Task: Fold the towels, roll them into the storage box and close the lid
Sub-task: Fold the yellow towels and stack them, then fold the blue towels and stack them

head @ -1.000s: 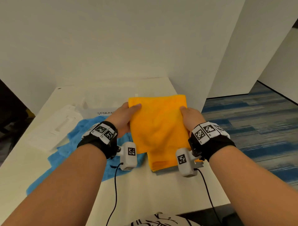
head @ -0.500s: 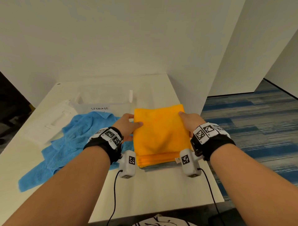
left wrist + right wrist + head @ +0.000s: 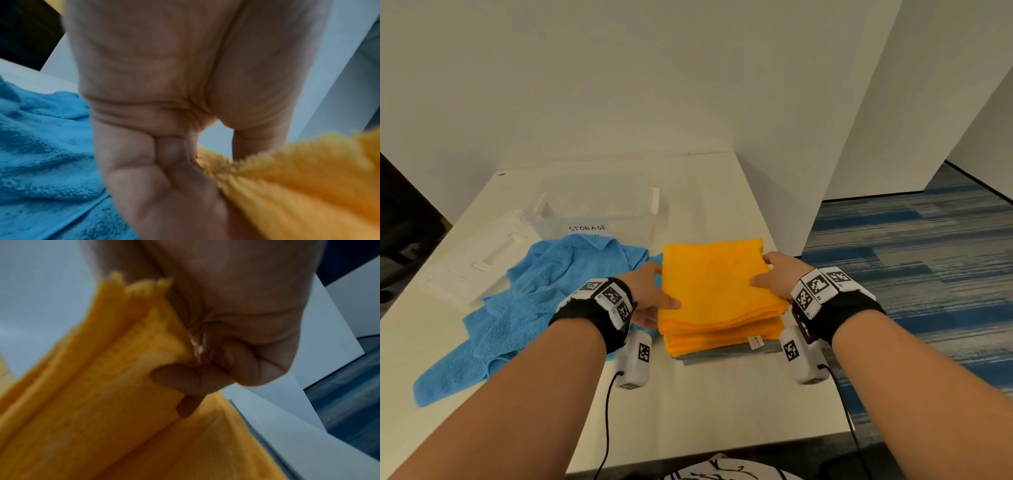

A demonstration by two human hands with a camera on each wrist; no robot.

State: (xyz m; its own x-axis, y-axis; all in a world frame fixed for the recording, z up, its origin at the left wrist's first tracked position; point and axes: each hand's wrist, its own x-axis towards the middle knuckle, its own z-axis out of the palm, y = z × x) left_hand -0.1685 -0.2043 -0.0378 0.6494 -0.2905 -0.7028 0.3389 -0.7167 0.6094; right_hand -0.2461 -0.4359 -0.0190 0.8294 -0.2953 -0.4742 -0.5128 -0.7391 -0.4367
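On the surface [image 3: 688,411], the crumpled towel [image 3: 527,301] lies left of the folded towel [image 3: 715,291] (held at both sides); box [image 3: 599,212] behind them, lid [image 3: 482,253] left of it.

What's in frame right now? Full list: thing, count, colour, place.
orange towel: 1, orange, folded in layers, front centre of the table, gripped at both sides
grey towel: 1, grey, under the orange towel, only its near edge shows
blue towel: 1, blue, unfolded and rumpled, left of the orange towel
storage box: 1, clear, labelled STORAGE, behind the towels, open
lid: 1, white, on the table left of the storage box
table: 1, white
carpet: blue and grey, floor at right
left hand: 1, grips the orange towel's left edge
right hand: 1, grips its right edge
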